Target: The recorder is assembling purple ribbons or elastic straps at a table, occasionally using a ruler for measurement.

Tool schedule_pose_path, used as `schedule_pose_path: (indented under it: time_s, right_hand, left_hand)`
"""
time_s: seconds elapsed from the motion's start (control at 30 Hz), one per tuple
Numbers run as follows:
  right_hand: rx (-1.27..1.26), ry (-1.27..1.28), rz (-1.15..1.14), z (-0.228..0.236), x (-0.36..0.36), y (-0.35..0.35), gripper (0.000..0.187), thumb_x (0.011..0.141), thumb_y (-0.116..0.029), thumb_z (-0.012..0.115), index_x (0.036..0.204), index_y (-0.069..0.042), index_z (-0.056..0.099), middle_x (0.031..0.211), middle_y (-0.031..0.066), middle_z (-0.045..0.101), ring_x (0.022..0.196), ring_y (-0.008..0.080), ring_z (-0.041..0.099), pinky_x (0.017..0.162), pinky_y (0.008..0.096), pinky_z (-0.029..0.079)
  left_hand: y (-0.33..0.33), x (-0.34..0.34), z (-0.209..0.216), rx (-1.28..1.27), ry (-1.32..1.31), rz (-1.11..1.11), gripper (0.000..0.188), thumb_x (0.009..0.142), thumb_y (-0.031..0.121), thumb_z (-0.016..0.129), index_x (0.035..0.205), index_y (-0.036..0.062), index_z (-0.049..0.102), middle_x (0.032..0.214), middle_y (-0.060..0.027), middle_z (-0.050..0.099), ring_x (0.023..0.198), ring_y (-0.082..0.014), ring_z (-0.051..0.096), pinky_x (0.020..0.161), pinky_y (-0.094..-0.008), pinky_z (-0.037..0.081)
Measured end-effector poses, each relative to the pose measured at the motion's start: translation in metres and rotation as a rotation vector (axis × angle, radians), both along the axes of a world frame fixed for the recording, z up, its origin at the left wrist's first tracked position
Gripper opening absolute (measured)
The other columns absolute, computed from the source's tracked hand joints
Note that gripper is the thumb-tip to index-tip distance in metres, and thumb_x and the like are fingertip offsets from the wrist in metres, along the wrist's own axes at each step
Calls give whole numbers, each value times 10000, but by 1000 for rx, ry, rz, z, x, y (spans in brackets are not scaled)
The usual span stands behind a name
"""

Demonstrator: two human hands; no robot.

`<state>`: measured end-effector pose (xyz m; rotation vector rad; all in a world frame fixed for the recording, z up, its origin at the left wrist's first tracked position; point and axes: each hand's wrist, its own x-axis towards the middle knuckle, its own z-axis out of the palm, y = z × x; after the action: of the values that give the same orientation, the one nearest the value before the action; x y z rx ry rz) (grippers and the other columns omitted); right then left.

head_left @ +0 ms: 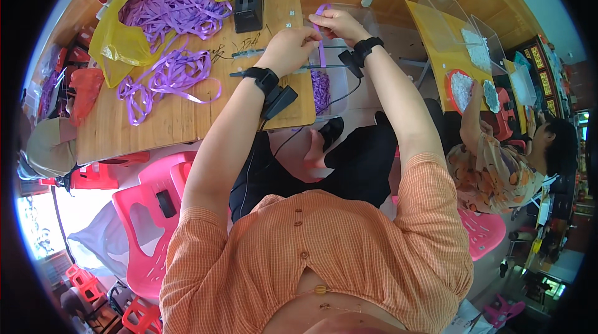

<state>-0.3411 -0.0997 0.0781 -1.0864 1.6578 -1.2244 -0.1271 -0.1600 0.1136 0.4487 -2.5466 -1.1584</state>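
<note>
Beyond the table's right edge, a purple ribbon [322, 54] hangs from my two hands. My right hand [341, 25] has its fingers closed on the ribbon's upper part. My left hand [291, 47] pinches close beside it, its fingertips at the ribbon; exactly what they grip is partly hidden. Below the hands, a clear plastic bin [338, 88] holds a heap of purple ribbons [321, 92]. Left of my left hand, loose purple ribbons [177, 72] lie on the wooden table [187, 125]. Small dark strands [235, 46] are scattered close to my left hand.
A yellow plastic bag [112, 41] full of purple ribbons and a black tape dispenser [248, 7] stand on the table. Pink chairs [146, 209] are at the left. Rightward, a person in a patterned top [492, 172] sits by another table [436, 54] with a red tray [460, 90].
</note>
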Motion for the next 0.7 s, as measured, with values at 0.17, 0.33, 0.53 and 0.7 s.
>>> schedule_pose_path:
  time_s: [0.17,0.33,0.53,0.7]
  right_hand:
    - [55,-85,6,-34,18,4,219,924,-304,671,888,-89,692,753,-8,605,649,61,520,553,213,399]
    - [101,-346,-19,-86,30,44,150,928,-223,634,918,-89,702,746,2,626,582,64,511,511,202,380]
    - [116,-353,-141,-88,69,86,194,915,-206,635,997,-47,709,741,12,638,518,65,474,473,208,364]
    - [-46,-308,-113,-85,96,97,198,904,-249,688,979,-71,732,768,-53,591,588,40,470,509,210,353]
  left_hand:
    - [-5,4,-6,-228,62,-39,252,942,218,559,1071,53,700,962,-145,693,912,-308,650,802,-379,504]
    - [-5,-8,-14,-375,53,-63,277,948,255,541,1058,65,709,1006,-144,691,991,-344,622,866,-418,488]
    - [-6,-6,-13,-410,9,-40,296,956,282,526,1048,72,712,1023,-138,686,1029,-344,609,888,-422,481]
    - [-2,-7,-7,-432,-34,-30,321,965,316,514,1055,80,711,1031,-135,684,1033,-343,609,887,-423,483]
